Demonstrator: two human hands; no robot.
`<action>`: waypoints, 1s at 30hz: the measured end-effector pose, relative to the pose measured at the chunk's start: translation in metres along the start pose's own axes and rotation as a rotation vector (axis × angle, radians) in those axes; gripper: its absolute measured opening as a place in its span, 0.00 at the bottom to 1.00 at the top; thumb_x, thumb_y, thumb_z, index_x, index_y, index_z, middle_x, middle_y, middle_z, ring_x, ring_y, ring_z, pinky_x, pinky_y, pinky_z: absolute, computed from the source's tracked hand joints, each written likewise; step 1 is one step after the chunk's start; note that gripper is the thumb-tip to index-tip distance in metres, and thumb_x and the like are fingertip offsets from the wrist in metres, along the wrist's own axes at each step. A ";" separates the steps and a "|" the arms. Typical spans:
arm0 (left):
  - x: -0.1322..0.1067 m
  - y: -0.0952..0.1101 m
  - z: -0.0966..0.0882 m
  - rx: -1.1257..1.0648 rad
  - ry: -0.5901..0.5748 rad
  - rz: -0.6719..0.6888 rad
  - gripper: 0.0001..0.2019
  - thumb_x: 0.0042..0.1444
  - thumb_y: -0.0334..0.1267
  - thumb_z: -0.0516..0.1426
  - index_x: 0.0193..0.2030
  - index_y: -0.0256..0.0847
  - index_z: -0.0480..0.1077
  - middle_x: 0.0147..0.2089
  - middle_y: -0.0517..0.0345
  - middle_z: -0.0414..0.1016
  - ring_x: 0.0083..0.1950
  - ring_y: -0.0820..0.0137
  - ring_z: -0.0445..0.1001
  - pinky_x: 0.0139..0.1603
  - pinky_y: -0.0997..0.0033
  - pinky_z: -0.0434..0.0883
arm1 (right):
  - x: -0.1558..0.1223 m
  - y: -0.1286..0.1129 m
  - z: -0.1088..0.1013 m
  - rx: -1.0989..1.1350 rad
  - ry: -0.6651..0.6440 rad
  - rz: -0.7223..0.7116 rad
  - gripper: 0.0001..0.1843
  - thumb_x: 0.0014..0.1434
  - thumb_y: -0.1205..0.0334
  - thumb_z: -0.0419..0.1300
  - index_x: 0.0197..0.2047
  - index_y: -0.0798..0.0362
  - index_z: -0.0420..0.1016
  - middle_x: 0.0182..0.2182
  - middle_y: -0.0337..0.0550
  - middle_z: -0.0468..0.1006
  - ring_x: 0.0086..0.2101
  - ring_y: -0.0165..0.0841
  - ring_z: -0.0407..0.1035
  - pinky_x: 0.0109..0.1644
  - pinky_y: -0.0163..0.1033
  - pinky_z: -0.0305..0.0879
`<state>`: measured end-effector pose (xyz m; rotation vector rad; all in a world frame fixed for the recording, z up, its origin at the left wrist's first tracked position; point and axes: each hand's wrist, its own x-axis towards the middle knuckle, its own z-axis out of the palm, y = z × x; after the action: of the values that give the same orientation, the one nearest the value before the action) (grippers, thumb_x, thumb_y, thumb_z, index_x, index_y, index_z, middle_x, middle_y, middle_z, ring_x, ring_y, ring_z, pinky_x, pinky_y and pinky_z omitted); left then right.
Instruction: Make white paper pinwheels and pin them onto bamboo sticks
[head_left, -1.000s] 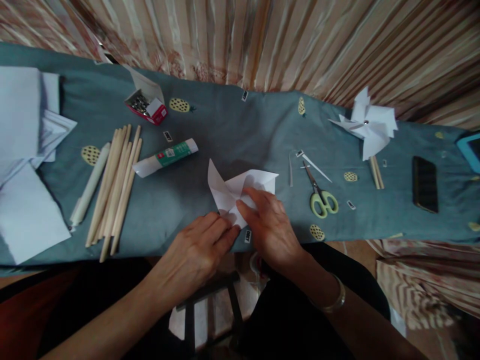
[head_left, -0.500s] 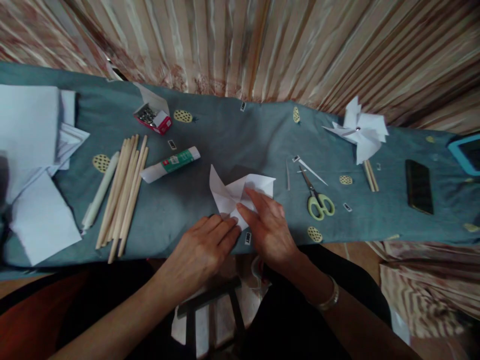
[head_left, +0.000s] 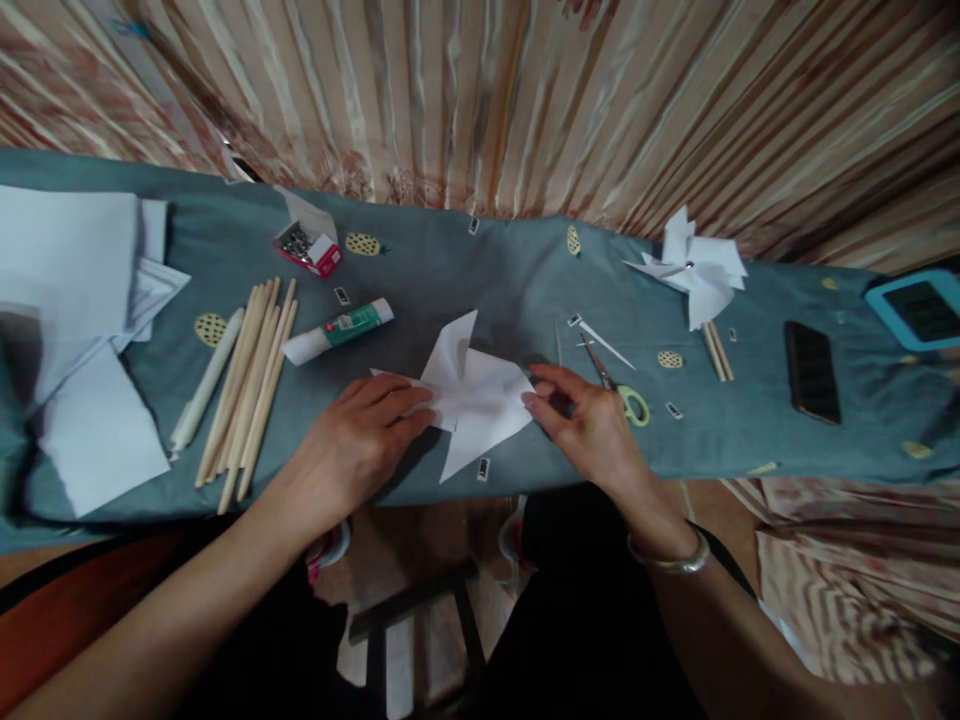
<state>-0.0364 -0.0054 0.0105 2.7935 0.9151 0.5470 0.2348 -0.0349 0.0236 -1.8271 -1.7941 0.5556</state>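
Note:
A folded white paper (head_left: 476, 400), cut into pointed flaps like a pinwheel blank, lies on the blue-grey cloth (head_left: 480, 265) near its front edge. My left hand (head_left: 352, 440) rests on the paper's left side with its fingers stretched flat over it. My right hand (head_left: 592, 420) is at the paper's right corner, thumb and fingertips pinched on that corner. Green-handled scissors (head_left: 636, 405) lie just behind my right hand, partly hidden by it.
A glue stick (head_left: 345, 325), a bundle of wooden sticks (head_left: 251, 385) and an open red box of pins (head_left: 311, 245) lie to the left. White sheets (head_left: 75, 260) are stacked far left. A finished paper pinwheel (head_left: 694, 270), a dark phone (head_left: 810, 370) and a blue-framed device (head_left: 915, 310) sit right.
The paper has been turned and spread out, one flap now standing up. My left hand moved left onto it. My right hand slid right to its corner. The camera tilted.

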 end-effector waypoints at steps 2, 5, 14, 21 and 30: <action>0.003 -0.005 -0.002 0.021 0.008 -0.009 0.11 0.62 0.28 0.53 0.46 0.39 0.75 0.53 0.49 0.76 0.54 0.58 0.71 0.51 0.55 0.71 | -0.007 -0.003 -0.001 0.030 -0.051 0.037 0.15 0.57 0.61 0.62 0.47 0.54 0.78 0.31 0.42 0.82 0.28 0.34 0.75 0.35 0.39 0.71; 0.007 -0.001 -0.004 0.061 0.086 0.009 0.11 0.61 0.27 0.53 0.44 0.37 0.75 0.53 0.46 0.75 0.54 0.56 0.70 0.51 0.53 0.71 | -0.013 -0.005 -0.004 0.029 -0.106 0.048 0.12 0.58 0.60 0.61 0.44 0.55 0.78 0.29 0.42 0.82 0.23 0.31 0.73 0.28 0.37 0.68; 0.009 0.045 0.010 -0.023 0.007 0.047 0.08 0.63 0.35 0.54 0.45 0.36 0.73 0.42 0.50 0.77 0.41 0.62 0.73 0.39 0.62 0.72 | -0.014 -0.008 -0.012 -0.061 -0.001 -0.285 0.11 0.64 0.65 0.55 0.47 0.53 0.75 0.44 0.48 0.80 0.45 0.39 0.74 0.52 0.47 0.70; 0.005 0.043 0.011 0.009 0.024 0.081 0.07 0.63 0.29 0.53 0.43 0.32 0.72 0.40 0.50 0.76 0.38 0.63 0.73 0.37 0.64 0.75 | -0.015 0.004 -0.017 0.105 -0.229 -0.320 0.19 0.60 0.76 0.50 0.48 0.52 0.76 0.48 0.47 0.79 0.50 0.36 0.72 0.56 0.48 0.69; 0.004 0.046 0.005 0.004 0.043 0.083 0.09 0.63 0.27 0.51 0.40 0.32 0.73 0.37 0.51 0.77 0.36 0.65 0.74 0.35 0.66 0.75 | -0.014 0.012 -0.021 0.356 -0.322 -0.209 0.08 0.59 0.66 0.62 0.41 0.46 0.80 0.47 0.43 0.77 0.50 0.36 0.72 0.56 0.46 0.69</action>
<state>-0.0068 -0.0402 0.0191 2.8443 0.8127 0.6202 0.2563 -0.0499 0.0318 -1.3501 -1.9097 1.0569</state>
